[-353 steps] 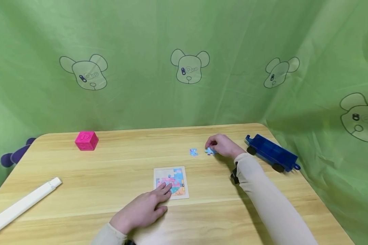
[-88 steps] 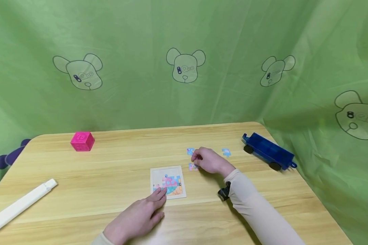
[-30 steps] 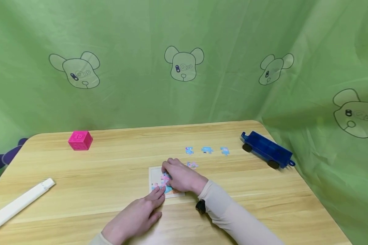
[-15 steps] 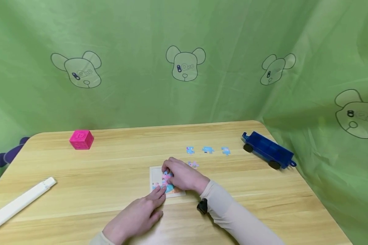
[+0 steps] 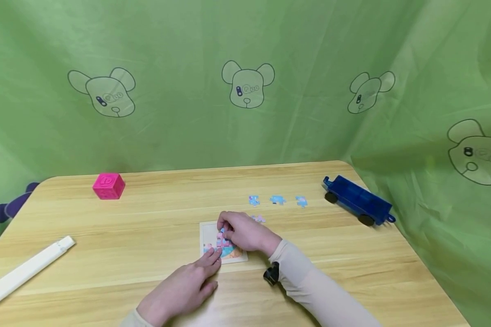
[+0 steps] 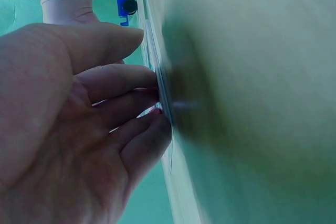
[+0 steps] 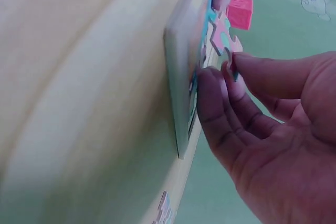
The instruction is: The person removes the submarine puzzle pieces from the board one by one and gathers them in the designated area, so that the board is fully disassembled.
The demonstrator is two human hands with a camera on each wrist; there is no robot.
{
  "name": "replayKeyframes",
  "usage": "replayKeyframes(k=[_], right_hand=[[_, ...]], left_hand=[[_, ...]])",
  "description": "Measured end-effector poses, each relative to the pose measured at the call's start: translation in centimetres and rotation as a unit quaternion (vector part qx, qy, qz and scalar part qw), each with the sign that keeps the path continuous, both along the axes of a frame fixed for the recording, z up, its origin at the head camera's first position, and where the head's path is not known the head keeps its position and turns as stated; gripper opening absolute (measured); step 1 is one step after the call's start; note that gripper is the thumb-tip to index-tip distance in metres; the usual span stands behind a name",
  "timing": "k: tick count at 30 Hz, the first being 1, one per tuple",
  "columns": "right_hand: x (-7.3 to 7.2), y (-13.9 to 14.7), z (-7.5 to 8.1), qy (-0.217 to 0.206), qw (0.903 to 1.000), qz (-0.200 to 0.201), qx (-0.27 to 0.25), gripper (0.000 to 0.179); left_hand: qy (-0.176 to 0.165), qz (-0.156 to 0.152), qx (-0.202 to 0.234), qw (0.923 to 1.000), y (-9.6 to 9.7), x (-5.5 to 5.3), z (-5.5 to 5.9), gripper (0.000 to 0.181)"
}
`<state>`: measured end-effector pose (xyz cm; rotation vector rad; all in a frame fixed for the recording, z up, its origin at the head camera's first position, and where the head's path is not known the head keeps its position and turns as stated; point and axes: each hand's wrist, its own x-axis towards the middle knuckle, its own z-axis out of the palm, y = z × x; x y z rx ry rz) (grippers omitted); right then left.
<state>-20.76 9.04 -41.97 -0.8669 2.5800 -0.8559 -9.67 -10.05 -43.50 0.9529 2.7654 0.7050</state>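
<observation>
In the head view, my left hand (image 5: 184, 284) lies at the near left of a small jigsaw puzzle board (image 5: 202, 234), its straight fingertips resting on the board. The left wrist view shows those fingers (image 6: 131, 80) at the board's edge. My right hand (image 5: 247, 231) is over the board's right half, thumb and fingers pinching a pink-and-teal puzzle piece (image 7: 224, 38). That piece tilts up from the board in the right wrist view. Pieces fill the near part of the board; its upper left shows bare backing. The right hand hides the board's upper right.
Three blue puzzle pieces lie in a row behind the board, the middle piece (image 5: 277, 200) among them. A pink piece (image 5: 258, 219) is partly behind the right hand. Further out are a blue toy wagon (image 5: 358, 198), a pink cube (image 5: 108, 186) and a white bar (image 5: 26, 274).
Over the span, more pieces came off the board onto the table behind it. My right hand moved from them back to the board and now lifts a pink piece. The left hand stays.
</observation>
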Motion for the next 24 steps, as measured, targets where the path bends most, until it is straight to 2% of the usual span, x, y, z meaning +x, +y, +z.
replayKeyframes(k=[13,19,24], right_hand=[[0.1,1.9,1.1,0.009,0.9982,-0.013,-0.058,0.011],[-0.2,4.2,1.6,0.005,0.9967,-0.028,-0.076,0.012],[-1.0,6.8,1.9,-0.007,0.9962,-0.042,-0.076,0.013]], left_hand=[[-0.002,-0.011,-0.002,0.9999,-0.2,0.0,0.0,0.052],[-0.002,-0.013,0.0,0.9999,-0.2,0.0,0.1,0.054],[-0.001,-0.014,0.0,0.9999,-0.1,0.0,0.1,0.054]])
